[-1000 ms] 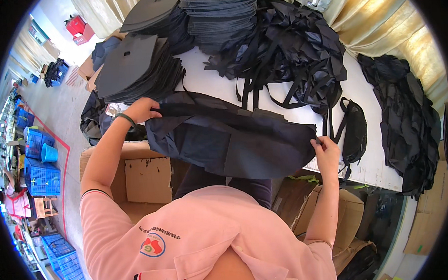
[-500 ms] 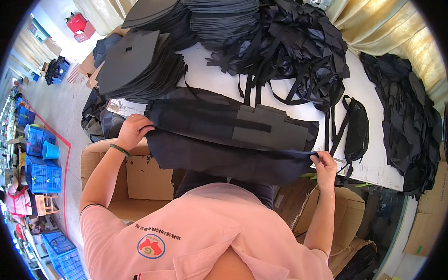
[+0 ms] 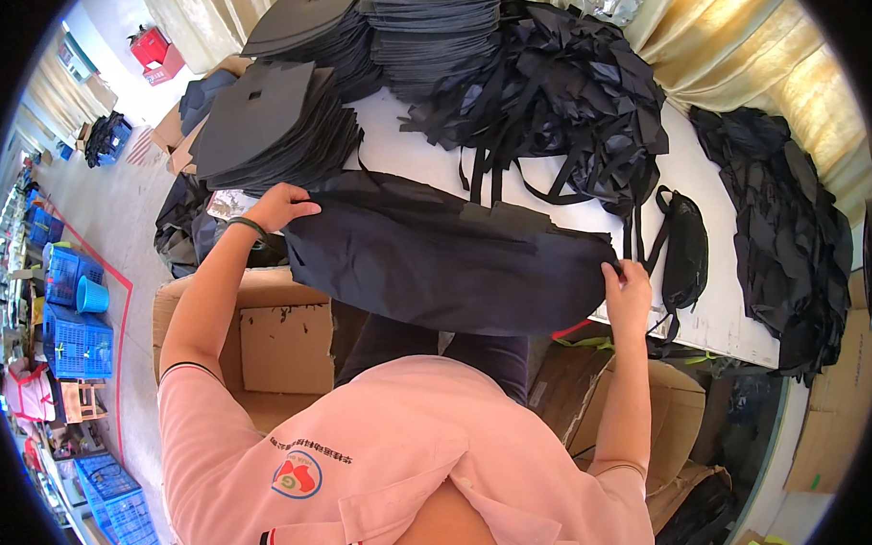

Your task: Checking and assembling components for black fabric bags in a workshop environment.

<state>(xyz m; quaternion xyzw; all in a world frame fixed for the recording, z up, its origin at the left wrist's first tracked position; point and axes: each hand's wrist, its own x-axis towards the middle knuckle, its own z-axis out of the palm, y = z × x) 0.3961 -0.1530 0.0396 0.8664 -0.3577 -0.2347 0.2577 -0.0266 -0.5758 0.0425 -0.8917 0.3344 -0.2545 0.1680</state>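
Note:
A wide black fabric panel stretches between my hands over the near edge of the white table. My left hand pinches its upper left corner, and my right hand is closed on the right edge. Beneath the cloth, a dark grey stiff sheet shows only along its far edge; the cloth hides the rest. Right of the panel lies a small black pouch with straps, apart from my right hand.
Stacks of dark grey foam-like sheets stand at the table's far left. Behind the panel is a heap of black strapped fabric pieces; another black pile hangs over the right edge. Open cardboard boxes stand below the table.
Both hands have moved away from me, drawing the near flap of the fabric panel over the grey sheet, which is now mostly covered.

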